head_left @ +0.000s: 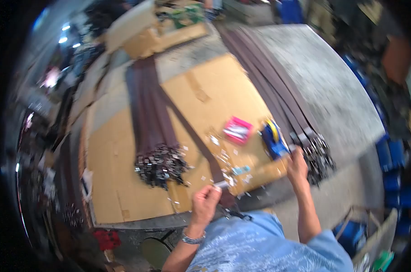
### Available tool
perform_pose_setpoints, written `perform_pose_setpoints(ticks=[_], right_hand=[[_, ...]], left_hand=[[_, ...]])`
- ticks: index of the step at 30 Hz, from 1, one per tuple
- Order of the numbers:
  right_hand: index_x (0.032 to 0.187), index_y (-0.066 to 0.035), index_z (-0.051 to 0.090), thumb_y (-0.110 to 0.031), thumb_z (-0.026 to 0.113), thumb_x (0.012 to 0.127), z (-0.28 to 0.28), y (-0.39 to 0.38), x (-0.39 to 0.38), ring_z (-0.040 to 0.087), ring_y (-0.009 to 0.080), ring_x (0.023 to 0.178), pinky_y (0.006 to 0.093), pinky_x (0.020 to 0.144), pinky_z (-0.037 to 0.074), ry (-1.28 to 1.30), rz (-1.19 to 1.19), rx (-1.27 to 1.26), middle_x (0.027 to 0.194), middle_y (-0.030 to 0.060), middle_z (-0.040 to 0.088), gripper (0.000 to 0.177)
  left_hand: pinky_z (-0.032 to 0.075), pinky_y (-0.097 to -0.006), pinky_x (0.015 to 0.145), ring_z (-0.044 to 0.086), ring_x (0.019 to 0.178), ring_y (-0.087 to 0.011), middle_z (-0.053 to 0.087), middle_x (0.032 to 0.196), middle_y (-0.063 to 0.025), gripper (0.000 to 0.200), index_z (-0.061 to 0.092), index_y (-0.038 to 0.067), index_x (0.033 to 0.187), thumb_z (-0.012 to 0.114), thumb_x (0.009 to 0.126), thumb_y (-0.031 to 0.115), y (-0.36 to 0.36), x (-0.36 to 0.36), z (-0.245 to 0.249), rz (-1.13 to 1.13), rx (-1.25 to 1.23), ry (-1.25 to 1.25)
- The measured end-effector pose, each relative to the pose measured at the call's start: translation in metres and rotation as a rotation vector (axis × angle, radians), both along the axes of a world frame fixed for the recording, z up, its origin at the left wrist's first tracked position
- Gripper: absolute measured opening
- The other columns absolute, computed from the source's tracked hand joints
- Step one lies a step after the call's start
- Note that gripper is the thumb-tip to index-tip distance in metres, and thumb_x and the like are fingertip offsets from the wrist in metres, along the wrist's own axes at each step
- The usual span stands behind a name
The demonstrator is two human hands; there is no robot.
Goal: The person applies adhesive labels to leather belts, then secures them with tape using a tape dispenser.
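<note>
My left hand is closed on a dark brown strap near its end, where a small white label shows by the thumb. The strap runs up from my waist to a bundle of brown straps with metal buckles at the lower end. My right hand is at the lower end of a blue tape dispenser, fingers pinched together; what they hold is too small to tell. Beside the dispenser lies a pink box with white pieces inside.
A cardboard sheet covers much of the grey table. Another bundle of brown straps with buckles lies on the right. Small white scraps are scattered near the middle. A cardboard box stands at the back. Blue bins are at right.
</note>
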State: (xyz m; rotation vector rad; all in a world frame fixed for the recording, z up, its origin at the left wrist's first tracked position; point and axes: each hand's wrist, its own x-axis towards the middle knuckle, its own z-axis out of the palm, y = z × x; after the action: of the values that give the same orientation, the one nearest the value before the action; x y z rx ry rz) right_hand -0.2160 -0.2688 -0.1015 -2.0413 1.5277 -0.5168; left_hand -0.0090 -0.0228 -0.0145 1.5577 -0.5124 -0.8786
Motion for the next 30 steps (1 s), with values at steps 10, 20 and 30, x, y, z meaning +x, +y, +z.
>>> perform_pose_setpoints(ticks=[10,20,30], right_hand=[[0.121,-0.008,0.038,-0.007,0.058,0.089,0.073,0.09,0.057,0.05,0.011,0.076,0.0263,0.066,0.041,-0.651,0.592,0.759,0.088,0.004,0.054,0.038],[0.117,-0.004,0.039,-0.01,0.062,0.089,0.091,0.098,0.083,0.056,0.0167,0.074,0.0333,0.068,0.047,-0.385,0.82,0.697,0.084,0.0111,0.06,0.036],[0.123,-0.002,0.042,-0.014,0.069,0.086,0.087,0.102,0.085,0.059,0.0174,0.083,0.0332,0.072,0.048,-0.39,0.745,0.59,0.091,0.0109,0.062,0.047]], left_hand=[[0.034,-0.0191,0.056,0.041,0.066,0.0002,0.05,0.072,0.0086,0.023,0.063,0.003,0.081,0.06,0.095,0.021,-0.005,0.0,-0.007,0.005,-0.134,0.205],[0.055,-0.0252,0.072,0.064,0.08,-0.008,0.066,0.089,-0.0017,0.021,0.064,0.001,0.096,0.057,0.096,0.021,0.014,0.005,-0.015,-0.066,-0.228,0.371],[0.054,-0.0211,0.07,0.062,0.078,-0.0043,0.065,0.086,0.0016,0.02,0.065,0.003,0.095,0.059,0.095,0.023,0.013,0.007,0.001,-0.041,-0.171,0.381]])
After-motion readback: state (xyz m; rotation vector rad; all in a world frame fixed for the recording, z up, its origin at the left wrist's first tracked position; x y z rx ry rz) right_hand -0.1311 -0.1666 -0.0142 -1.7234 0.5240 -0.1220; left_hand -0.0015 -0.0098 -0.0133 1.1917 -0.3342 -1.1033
